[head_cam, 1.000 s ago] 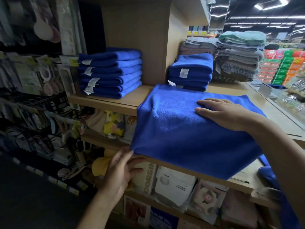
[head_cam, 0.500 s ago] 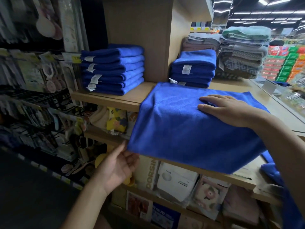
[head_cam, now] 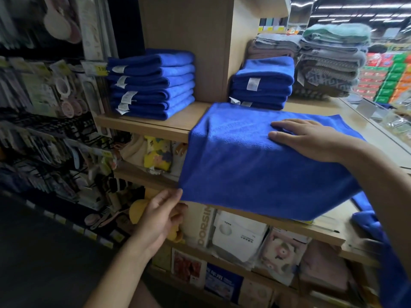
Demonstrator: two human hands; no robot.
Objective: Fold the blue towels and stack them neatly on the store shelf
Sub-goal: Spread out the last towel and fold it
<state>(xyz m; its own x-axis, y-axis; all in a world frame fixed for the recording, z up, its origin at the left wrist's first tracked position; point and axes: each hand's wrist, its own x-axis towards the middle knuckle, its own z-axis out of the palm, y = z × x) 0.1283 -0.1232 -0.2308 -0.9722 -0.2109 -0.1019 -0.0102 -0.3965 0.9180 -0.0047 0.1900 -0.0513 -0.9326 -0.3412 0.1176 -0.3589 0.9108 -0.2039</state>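
Grey patterned towels stacked far right, teal towel on top. Hanging packaged goods at left, blurred. White packet just beside DORSIN box. Red, green packs in background.

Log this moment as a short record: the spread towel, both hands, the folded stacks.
towel: blue, spread on the shelf, front part hanging over the edge
right hand: flat on the towel, fingers straight
left hand: touches the hanging lower-left corner; grip unclear
left stack: folded blue towels, left of the divider
right stack: folded blue towels, behind the spread towel
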